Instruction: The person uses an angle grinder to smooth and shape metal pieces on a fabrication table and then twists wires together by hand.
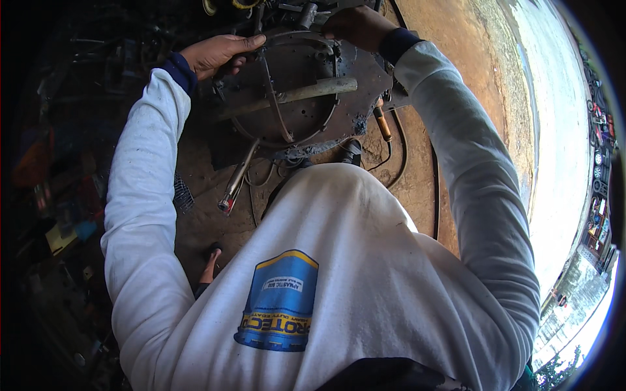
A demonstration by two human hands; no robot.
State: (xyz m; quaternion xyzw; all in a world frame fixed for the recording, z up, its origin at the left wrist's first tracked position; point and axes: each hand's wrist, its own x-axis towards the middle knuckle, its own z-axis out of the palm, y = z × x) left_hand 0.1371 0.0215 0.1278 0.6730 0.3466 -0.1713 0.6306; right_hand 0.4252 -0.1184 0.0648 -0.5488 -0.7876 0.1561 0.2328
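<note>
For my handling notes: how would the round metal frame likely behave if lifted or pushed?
The round metal frame is probably stiff: its rim holds a clean curve. It may feel light for its width, being mostly open. Pushed, it might scrape along the dark metal plate beneath.

Brown floor spreads beneath you; shadowy clutter fills your left, while bright daylight washes the pale ground at your right.
</note>
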